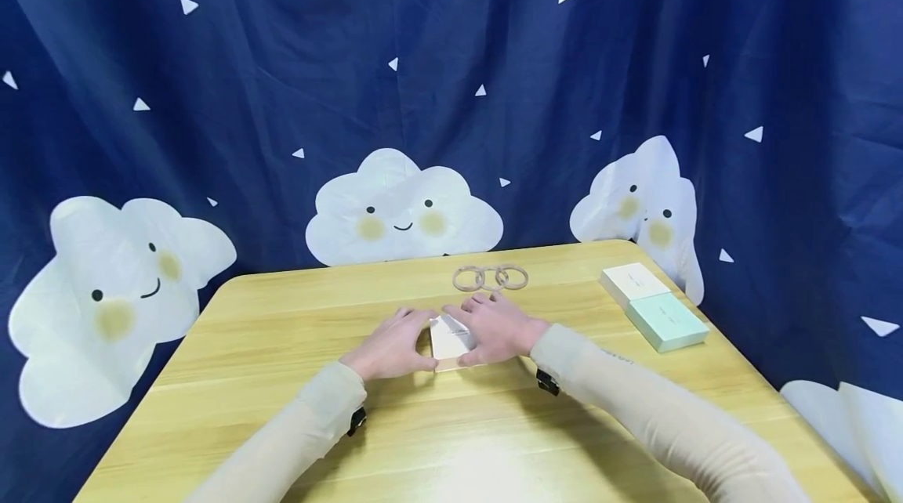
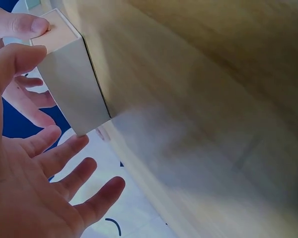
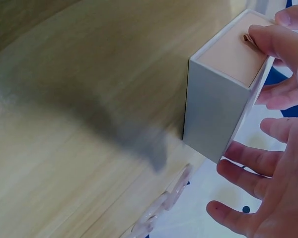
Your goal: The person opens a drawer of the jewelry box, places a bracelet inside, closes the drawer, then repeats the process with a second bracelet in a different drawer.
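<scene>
Head view: white box (image 1: 447, 337) lying on bench (image 1: 282, 346), between left hand (image 1: 393, 344) and right hand (image 1: 501, 327). Both grips wide: spanning box end to end, fingers spread, touching more than clasping. In right wrist view, right thumb (image 3: 272, 42) at small tab (image 3: 247, 39) on pink end (image 3: 231, 57). Probably steadying box; next, likely calls for firm pinch on tab.

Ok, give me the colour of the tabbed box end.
Box end: pale peach-pink, best in the right wrist view.

R hand (image 1: 497, 328) hides pt of box (image 1: 444, 342)
</scene>
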Tool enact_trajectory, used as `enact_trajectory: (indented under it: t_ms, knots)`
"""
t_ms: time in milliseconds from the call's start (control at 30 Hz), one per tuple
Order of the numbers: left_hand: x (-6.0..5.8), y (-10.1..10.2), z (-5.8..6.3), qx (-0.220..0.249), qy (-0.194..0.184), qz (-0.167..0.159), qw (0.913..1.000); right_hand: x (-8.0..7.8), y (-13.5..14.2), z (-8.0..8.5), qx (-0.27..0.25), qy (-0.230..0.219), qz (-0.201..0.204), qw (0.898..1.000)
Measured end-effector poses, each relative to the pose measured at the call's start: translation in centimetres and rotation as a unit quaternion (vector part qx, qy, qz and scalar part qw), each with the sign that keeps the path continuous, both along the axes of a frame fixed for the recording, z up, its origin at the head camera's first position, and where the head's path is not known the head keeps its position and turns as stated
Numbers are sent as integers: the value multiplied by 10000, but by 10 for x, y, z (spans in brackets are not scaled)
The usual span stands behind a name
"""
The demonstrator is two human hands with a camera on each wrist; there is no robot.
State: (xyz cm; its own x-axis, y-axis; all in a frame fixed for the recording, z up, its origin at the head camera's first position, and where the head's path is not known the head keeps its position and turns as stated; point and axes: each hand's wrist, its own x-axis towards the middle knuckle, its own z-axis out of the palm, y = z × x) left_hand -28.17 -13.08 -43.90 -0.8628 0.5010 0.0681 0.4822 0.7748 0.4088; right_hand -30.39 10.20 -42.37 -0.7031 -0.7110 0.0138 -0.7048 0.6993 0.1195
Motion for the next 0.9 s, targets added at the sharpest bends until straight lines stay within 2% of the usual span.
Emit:
enact_trajectory:
  t_ms: [267,633,900]
  knots:
    - [-1,0,-4,-15,15,-4,10000,2,0,-3,-54,58,-56,10000]
    - [-2,-2,-5,52,-61,-85,9999,3,2,0,-133,-228,-182,9995]
    - [-5,-1,-1,-102,-42,-34,9999,5,11,-1,-618,-488,-348,9963]
